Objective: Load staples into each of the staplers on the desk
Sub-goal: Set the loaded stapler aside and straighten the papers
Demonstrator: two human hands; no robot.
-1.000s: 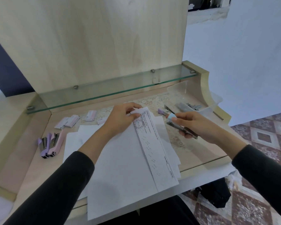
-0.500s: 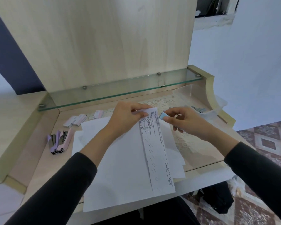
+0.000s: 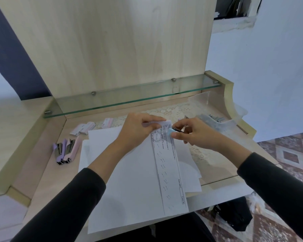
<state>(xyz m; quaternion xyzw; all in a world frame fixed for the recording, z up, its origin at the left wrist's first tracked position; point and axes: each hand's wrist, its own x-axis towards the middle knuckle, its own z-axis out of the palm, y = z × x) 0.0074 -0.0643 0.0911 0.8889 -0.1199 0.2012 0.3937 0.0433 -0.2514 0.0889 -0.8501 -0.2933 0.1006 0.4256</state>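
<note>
My right hand (image 3: pixel 198 135) has come in from over the lace mat (image 3: pixel 205 154) to the far end of the printed slip (image 3: pixel 170 172). It pinches the blue stapler (image 3: pixel 171 132), which now meets the slip's right edge. My left hand (image 3: pixel 138 130) pinches the paper's top corner. I cannot tell whether the stapler's mouth is around the paper. I judge this a test press, so this stapler is probably loaded.

The desk (image 3: pixel 42 165) is closed at the back by the glass shelf (image 3: pixel 129 96), just beyond my knuckles. The white sheets (image 3: pixel 129 189) overhang the near edge. Well to my left lie the purple and pink staplers (image 3: pixel 65 152), with the staple boxes (image 3: pixel 84 129) near them. On my right, a plastic bag (image 3: pixel 212 121) crowds my fingers.
</note>
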